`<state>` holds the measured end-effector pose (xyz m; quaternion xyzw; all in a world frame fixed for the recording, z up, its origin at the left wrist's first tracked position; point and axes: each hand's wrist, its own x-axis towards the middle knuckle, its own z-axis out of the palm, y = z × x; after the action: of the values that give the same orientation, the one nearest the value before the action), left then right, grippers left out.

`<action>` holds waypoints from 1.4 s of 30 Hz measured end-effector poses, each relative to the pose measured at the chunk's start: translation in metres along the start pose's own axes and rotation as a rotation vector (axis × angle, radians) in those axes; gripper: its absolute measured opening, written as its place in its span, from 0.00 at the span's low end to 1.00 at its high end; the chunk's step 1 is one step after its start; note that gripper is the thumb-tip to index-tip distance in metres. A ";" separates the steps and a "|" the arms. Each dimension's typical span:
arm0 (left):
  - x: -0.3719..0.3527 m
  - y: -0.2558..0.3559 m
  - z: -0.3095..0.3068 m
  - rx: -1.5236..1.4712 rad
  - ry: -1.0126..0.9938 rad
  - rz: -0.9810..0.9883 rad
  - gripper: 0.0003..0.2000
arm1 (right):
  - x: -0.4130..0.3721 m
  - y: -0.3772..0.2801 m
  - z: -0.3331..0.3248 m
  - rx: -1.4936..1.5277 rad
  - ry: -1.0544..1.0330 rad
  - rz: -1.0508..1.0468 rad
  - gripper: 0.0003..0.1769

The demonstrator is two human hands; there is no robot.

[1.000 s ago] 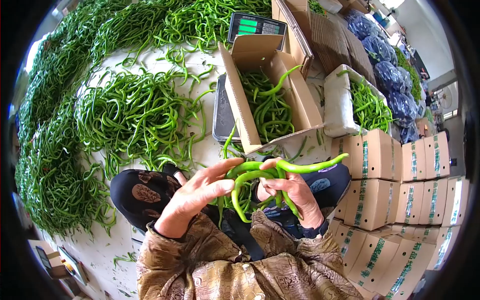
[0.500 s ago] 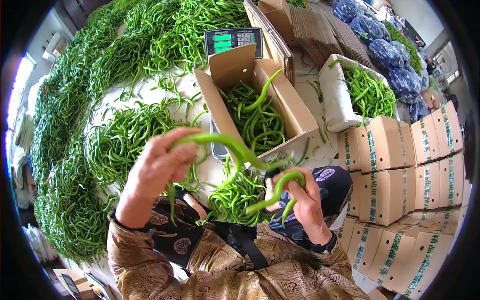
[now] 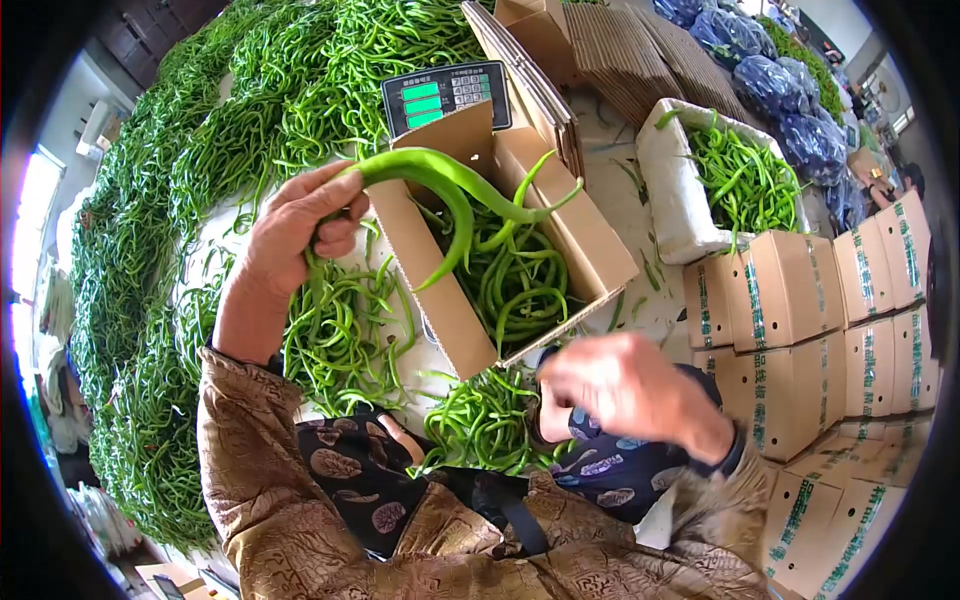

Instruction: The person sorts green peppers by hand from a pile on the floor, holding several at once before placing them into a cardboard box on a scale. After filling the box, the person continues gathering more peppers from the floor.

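Observation:
My left hand (image 3: 305, 225) is closed on the stem ends of long green chili peppers (image 3: 440, 175). Their curved tips hang over an open cardboard box (image 3: 425, 290), which holds more chili peppers (image 3: 515, 275). My right hand (image 3: 640, 390) is raised past the box's near right corner; its curled fingers are smeared by motion, and no pepper shows in it. Below the box, a small pile of chili peppers (image 3: 480, 420) lies between my legs. Under my left hand lies another loose heap (image 3: 345, 335).
Behind the box stands a scale display (image 3: 445, 95) with lit green readouts. A white foam crate (image 3: 680, 215) of peppers is at right, above stacked printed cartons (image 3: 790, 385). Flattened cardboard (image 3: 640, 60) leans at the back. A huge pepper mound (image 3: 140, 300) fills the left.
My left hand has risen up and forward, bringing its peppers over the box. My right hand has moved right and slightly down; the peppers it held no longer show in it.

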<state>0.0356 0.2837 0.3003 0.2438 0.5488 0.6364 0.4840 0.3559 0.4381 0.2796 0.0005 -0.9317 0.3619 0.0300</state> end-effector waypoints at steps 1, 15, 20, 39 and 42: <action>0.001 0.002 -0.007 -0.010 0.024 0.018 0.11 | 0.016 0.019 -0.007 -0.072 0.030 -0.026 0.09; -0.001 -0.017 -0.062 0.248 -0.095 -0.165 0.20 | 0.133 0.141 0.036 -0.389 -0.213 -0.200 0.14; 0.019 -0.018 -0.053 0.322 -0.201 -0.170 0.21 | 0.125 0.095 -0.024 0.005 0.021 -0.083 0.12; 0.096 -0.076 -0.061 0.694 -0.007 0.118 0.24 | 0.166 0.179 0.024 -0.167 -0.185 0.258 0.36; 0.067 -0.088 -0.049 1.159 0.241 0.261 0.28 | 0.168 0.190 0.053 -0.435 -0.189 0.214 0.33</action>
<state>-0.0030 0.3139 0.1899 0.4594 0.8226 0.3111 0.1246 0.1814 0.5462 0.1220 -0.0706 -0.9810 0.1527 -0.0962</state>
